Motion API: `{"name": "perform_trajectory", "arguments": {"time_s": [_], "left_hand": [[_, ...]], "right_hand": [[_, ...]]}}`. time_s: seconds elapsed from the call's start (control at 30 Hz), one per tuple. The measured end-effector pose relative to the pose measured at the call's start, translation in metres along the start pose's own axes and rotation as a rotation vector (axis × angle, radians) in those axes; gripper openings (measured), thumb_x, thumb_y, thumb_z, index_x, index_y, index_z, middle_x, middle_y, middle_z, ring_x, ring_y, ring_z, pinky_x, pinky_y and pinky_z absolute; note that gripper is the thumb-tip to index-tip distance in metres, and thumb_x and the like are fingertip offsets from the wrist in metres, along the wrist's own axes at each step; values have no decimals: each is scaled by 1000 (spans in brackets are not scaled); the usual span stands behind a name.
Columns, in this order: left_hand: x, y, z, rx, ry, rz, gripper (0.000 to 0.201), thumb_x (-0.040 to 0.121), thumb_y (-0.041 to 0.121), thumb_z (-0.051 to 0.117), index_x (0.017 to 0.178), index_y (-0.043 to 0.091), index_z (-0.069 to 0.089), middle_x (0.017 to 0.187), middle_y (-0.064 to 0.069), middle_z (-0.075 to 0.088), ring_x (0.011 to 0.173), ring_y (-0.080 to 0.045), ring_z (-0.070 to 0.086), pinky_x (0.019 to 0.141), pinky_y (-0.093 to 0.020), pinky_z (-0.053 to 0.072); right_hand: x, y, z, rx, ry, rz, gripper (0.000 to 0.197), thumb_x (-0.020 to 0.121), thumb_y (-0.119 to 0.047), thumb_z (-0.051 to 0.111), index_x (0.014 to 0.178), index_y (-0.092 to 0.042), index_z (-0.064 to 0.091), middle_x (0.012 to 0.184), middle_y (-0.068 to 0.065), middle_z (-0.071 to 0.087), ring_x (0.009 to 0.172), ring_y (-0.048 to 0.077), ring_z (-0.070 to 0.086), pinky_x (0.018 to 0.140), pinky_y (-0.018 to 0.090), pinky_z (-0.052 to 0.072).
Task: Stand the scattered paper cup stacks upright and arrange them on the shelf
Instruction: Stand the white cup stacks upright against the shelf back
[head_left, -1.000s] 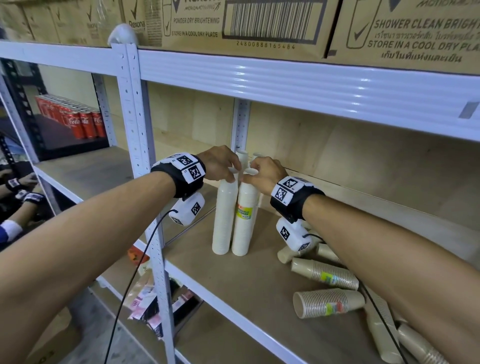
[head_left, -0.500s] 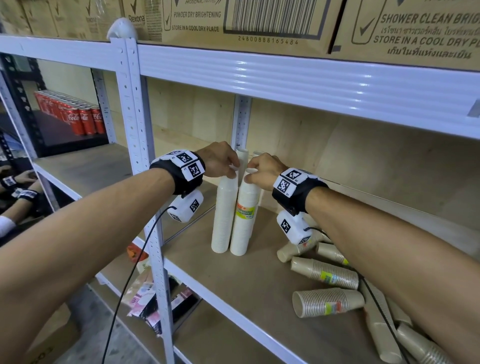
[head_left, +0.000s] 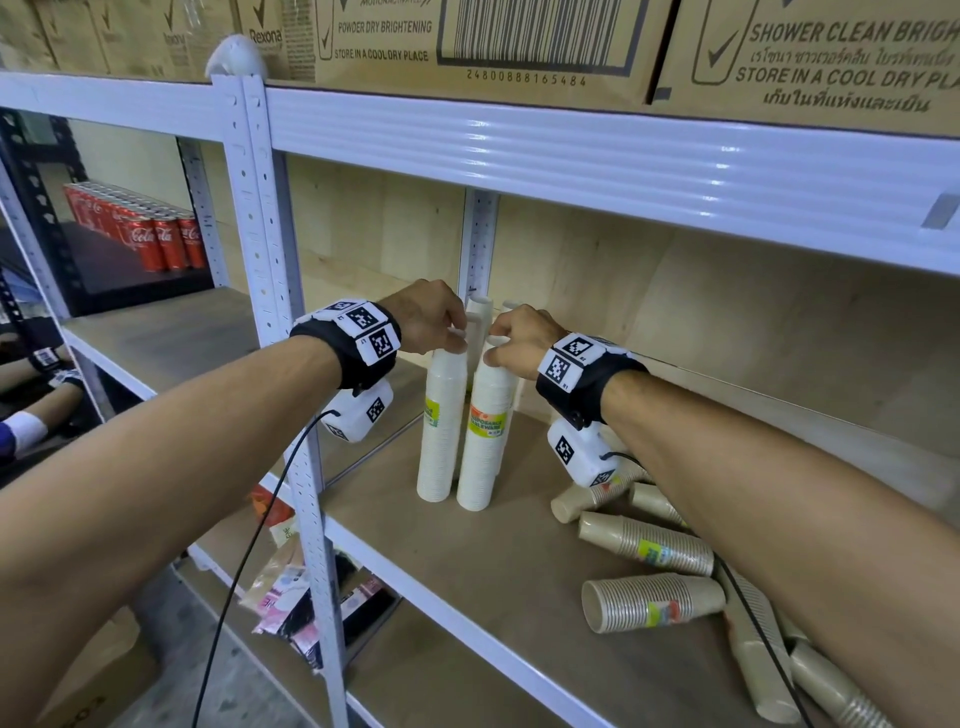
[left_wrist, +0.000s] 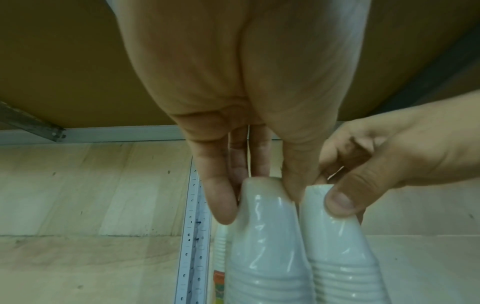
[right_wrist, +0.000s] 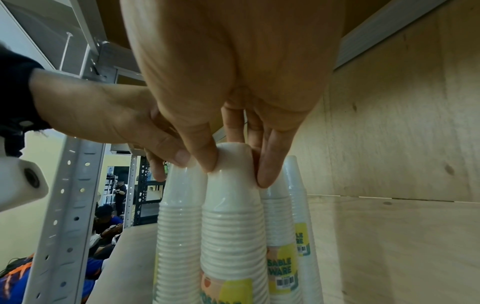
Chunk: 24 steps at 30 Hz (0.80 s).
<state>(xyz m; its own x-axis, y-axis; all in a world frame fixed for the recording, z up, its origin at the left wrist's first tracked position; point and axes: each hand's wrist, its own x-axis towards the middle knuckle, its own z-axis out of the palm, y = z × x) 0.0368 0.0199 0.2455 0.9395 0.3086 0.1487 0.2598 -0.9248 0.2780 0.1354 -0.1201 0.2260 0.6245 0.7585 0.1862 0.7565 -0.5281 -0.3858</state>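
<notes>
Two tall white paper cup stacks stand upright side by side on the wooden shelf (head_left: 519, 571), near its left post. My left hand (head_left: 457, 338) pinches the top of the left stack (head_left: 441, 431), thumb and fingers around its tip (left_wrist: 262, 191). The top of the right stack (head_left: 485, 431) is pinched by my right hand (head_left: 493, 349), whose fingertips (right_wrist: 267, 174) wrap it. More white stacks (right_wrist: 281, 216) stand just behind these two. Several brown cup stacks (head_left: 649, 545) lie on their sides to the right, partly hidden under my right forearm.
A white metal post (head_left: 291, 415) rises at the shelf's left front corner. The upper shelf beam (head_left: 571, 156) hangs close above my hands and carries cardboard boxes (head_left: 467, 41). Red soda cans (head_left: 156, 234) sit on a neighbouring rack at the left. Packets lie on the lower shelf (head_left: 311, 597).
Both hands keep their pinch on the tops of the two white stacks. The stacks' bases have not visibly shifted; only the view has moved slightly.
</notes>
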Motion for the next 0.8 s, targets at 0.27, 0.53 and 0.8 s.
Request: {"name": "perform_trajectory", "arguments": {"time_s": [0.27,0.53,0.8], "left_hand": [[-1,1,1,7,-5,32,36,87,19,70,123,16,67,121,-1,63,92,-13,53,78,-25,40],[0,-2,3,-9,-11,4,40,86,30,70,124,18,65,120,-3,62,102,-19,56,83,-28,45],[2,-3,4,32,-11,3,38,86,30,71,120,13,66,118,-6,65,95,-18,55,76,-28,42]], "right_hand": [[0,-2,0,-5,10,6,38,83,-21,70,119,-9,66,136,10,53,131,26,46,95,30,41],[1,-1,2,-9,9,14,37,82,-22,70,116,-10,67,135,8,55,133,25,45,94,30,40],[0,-1,2,-7,2,5,36,83,-21,70,116,-9,67,135,8,56,135,23,43,96,31,40]]}}
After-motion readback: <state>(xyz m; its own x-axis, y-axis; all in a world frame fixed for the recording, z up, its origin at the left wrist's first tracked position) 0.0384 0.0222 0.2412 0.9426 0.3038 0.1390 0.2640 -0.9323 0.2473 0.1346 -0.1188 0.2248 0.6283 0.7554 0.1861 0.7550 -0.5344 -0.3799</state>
